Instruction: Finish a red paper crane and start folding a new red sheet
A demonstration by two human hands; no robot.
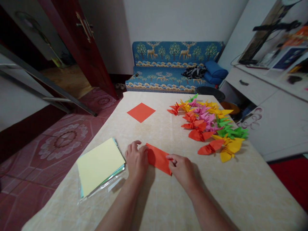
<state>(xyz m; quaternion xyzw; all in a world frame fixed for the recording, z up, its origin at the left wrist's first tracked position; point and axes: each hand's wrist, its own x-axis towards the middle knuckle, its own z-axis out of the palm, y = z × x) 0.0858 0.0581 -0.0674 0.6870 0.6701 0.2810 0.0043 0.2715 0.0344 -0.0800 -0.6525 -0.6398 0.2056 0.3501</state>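
A folded orange paper rectangle (157, 158) lies at a slant on the table in front of me. At its left end, my left hand (137, 159) presses and holds the edge, fingers bent. The fingers of my right hand (182, 168) are curled and pinched at the right end of the same paper; part of their grip is hidden. Farther back lies a flat, unfolded orange paper square (141, 112), touched by neither hand. Beside my left forearm is a stack of coloured paper (101, 165), pale yellow on top, on a clear plastic wrapper (103, 185).
Several folded paper cranes (204, 123) in red, orange, pink, green and yellow are grouped at the table's right. Behind the cloth-covered table (166, 205) stands a blue patterned sofa (166, 75). A white cabinet (269, 96) is at the right, a dark red door (89, 48) at the left.
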